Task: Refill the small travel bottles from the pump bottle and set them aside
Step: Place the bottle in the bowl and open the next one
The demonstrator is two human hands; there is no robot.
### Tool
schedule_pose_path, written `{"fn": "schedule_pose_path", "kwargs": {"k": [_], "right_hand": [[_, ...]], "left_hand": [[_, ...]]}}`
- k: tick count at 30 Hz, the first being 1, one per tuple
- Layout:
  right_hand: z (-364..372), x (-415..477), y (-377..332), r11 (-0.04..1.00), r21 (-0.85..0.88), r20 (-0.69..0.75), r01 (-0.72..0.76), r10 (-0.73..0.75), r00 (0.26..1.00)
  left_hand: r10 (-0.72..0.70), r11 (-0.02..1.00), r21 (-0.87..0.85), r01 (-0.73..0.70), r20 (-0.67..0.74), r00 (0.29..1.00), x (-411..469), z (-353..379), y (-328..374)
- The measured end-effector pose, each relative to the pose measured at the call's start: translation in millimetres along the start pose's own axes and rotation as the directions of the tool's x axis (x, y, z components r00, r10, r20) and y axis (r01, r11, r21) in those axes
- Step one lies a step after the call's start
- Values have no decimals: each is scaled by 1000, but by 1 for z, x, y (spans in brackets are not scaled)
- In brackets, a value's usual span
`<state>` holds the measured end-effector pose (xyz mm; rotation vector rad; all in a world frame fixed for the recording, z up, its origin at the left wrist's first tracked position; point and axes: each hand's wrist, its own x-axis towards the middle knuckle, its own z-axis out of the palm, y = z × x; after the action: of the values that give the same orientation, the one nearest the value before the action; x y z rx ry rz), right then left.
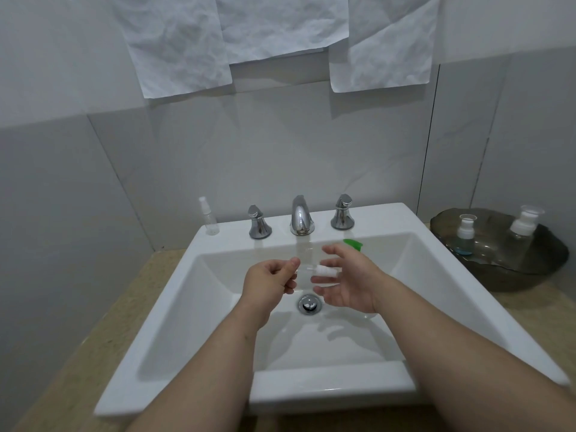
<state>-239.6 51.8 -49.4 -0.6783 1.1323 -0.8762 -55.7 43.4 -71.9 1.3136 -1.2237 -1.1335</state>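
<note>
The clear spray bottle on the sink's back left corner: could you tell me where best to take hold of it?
Put the grip round the clear body of the spray bottle, below its white head, coming from the front: it stands upright, the wall close behind, a faucet handle to its right.

Three paper sheets hang along the top. At centre, two tap handles flank one spout above one sink with one drain. There are three small bottles: one spray bottle at centre-left and two pump-top bottles in one bowl at right. One left hand, one right hand.
</note>
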Motion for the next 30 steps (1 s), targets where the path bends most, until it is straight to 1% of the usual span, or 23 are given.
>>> {"fn": "schedule_pose_path", "kwargs": {"k": [3, 5, 6, 9, 12, 16, 19, 21, 23, 25, 26, 28, 29, 30], "right_hand": [[-1, 6, 2, 997, -42, -14, -57, 57, 998], [0, 6, 4, 997, -70, -14, -40, 39, 999], [1, 5, 4, 997, -70, 11, -23, 24, 1000], [-2, 1, 0, 1000, 16, 65, 18, -19, 998], [-1, 0, 0, 999, 30, 74, -15, 12, 997], [-2, 6, 1, 998, -38, 29, -56, 57, 998], [-4, 8, 0, 988, -144, -23, -51, 48, 999], [-7, 7, -5, 982, -186, -20, -36, 33, 999], [-10, 2, -14, 995, -97, 63, 5, 1, 998], [-13, -4, -22, 993, 80, 116, 86, -95, 989], [-14, -7, -25, 974, 176, 104, 142, -162, 981], [-17, -7, -31, 898, 340, 11, 279, -300, 954], [-18, -6, -33, 851, 387, -63, 355, -360, 931], [-21, -4, -35, 810, 397, -148, 432, -408, 901]], "left_hand": [[0, 1000, -5, 0, -4, 1000, 0, 0, 1], [3, 1000, 2, -3, -8, 1000, -1, 0, 1], [5, 1000, 8, -5, -11, 1000, -1, 0, 1], [6, 1000, 24, -6, -16, 1000, 0, 0, 1], [4, 1000, 27, -3, -20, 1000, -1, -1, 1], [-19, 1000, 3, 19, -37, 999, 0, -1, 1], [-58, 998, -39, 54, -88, 994, 2, -2, 2], [-84, 996, -33, 80, -128, 988, 4, -3, 2], [-102, 995, -15, 100, -138, 985, 5, -3, 2], [-111, 994, -11, 111, -117, 987, 5, -3, 1], [-115, 993, -12, 115, -98, 989, 5, -2, 1], [-132, 991, -28, 131, -48, 990, 4, 0, 1], [-143, 989, -45, 142, -19, 989, 4, 1, 2], [-155, 986, -58, 155, 12, 988, 4, 2, 1]]}}
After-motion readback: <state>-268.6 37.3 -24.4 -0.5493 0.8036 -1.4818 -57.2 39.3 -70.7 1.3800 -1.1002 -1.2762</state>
